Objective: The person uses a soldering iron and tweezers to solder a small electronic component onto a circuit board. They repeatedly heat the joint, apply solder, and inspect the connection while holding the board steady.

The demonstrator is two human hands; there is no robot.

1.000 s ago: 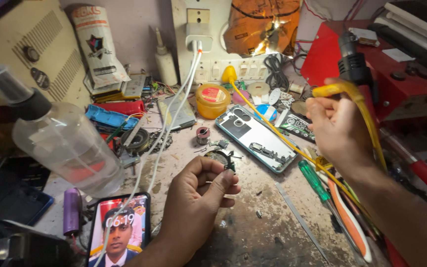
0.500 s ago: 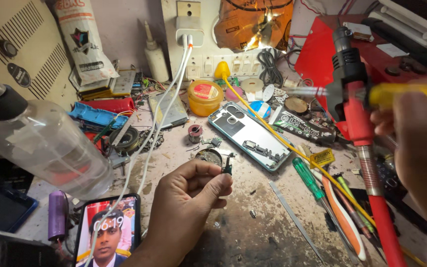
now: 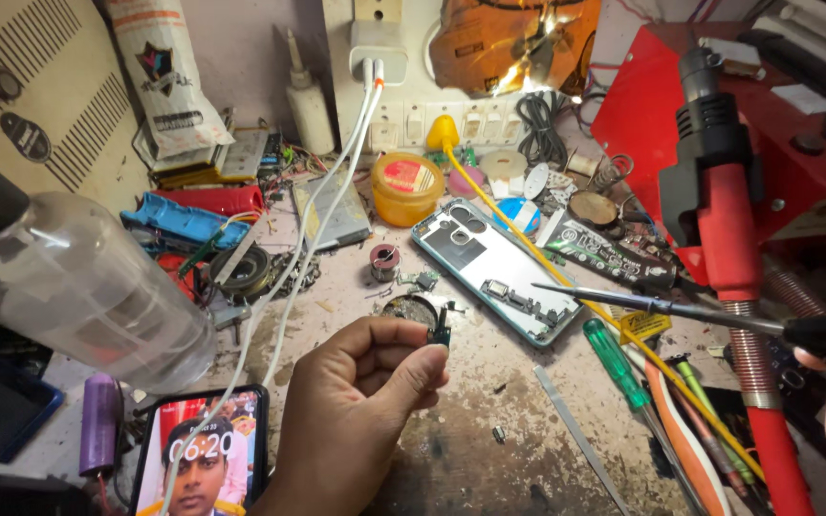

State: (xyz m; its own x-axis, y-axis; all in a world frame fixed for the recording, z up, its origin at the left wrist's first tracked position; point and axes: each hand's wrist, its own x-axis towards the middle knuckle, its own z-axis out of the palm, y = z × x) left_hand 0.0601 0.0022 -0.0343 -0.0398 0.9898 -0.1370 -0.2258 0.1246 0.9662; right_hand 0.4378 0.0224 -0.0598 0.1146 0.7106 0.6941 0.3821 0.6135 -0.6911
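The scene is brightly and evenly lit, colours vivid and saturated. The strongest light is a glowing patch on the crumpled orange foil (image 3: pixel 513 43) at the top, where highlights blow out to white. Below the foil, the worn bench top (image 3: pixel 528 449) is clearly lit, with only soft, short shadows under the clutter. Far left of the foil, a clear plastic bottle (image 3: pixel 69 287) sits close to the lens, soft and out of focus, with pale glare along its side. Straight lines bow slightly toward the frame edges.
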